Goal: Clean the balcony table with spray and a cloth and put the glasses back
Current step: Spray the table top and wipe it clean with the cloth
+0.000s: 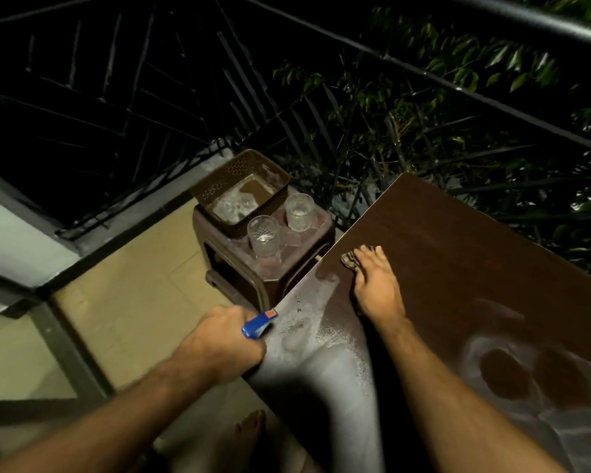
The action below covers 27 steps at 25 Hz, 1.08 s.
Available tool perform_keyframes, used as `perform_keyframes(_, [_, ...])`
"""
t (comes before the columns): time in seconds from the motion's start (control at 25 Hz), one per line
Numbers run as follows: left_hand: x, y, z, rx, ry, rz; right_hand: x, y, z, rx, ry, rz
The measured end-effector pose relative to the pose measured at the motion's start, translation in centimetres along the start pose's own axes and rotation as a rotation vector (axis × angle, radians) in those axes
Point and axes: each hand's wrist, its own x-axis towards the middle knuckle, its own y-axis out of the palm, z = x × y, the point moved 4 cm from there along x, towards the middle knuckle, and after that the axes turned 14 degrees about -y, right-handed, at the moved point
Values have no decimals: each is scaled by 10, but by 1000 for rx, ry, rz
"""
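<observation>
Head view: spray bottle (pixel 258 323) nozzle tableward.

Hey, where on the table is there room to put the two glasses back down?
The dark dry stretch of the table, between the right hand on the cloth and the far edge by the railing, is bare. The near strip by the left hand and spray bottle looks wet. The stool is crowded: basket and both glasses.
</observation>
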Motion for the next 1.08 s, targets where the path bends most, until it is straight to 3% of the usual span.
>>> perform_keyframes(0.28, [-4,12,24,-48,-50,48,-12,4,23,-34,-102,20])
perform_keyframes(0.36, [-5,8,23,-83,-35,-5,-36,20,58,22,-241,63])
perform_keyframes(0.48, [-10,-1,15,-118,-21,-35,-93,61,124,155,-518,278])
perform_keyframes(0.56, [-12,-4,12,-108,-16,-42,-104,67,137,167,-654,370])
perform_keyframes(0.6, [-12,-5,12,-118,-14,-54,-93,63,129,165,-661,340])
perform_keyframes(0.8, [-11,-6,10,-157,-31,-68,-1,22,46,36,-121,21])
perform_keyframes(0.88, [-12,-6,9,-165,-30,-67,-9,27,55,24,-109,1])
perform_keyframes(0.96, [-14,-6,10,-183,-40,-56,-49,46,94,89,-265,62])
perform_keyframes(1.08, [-13,-9,10,-187,-45,-55,-129,83,150,135,-689,155])
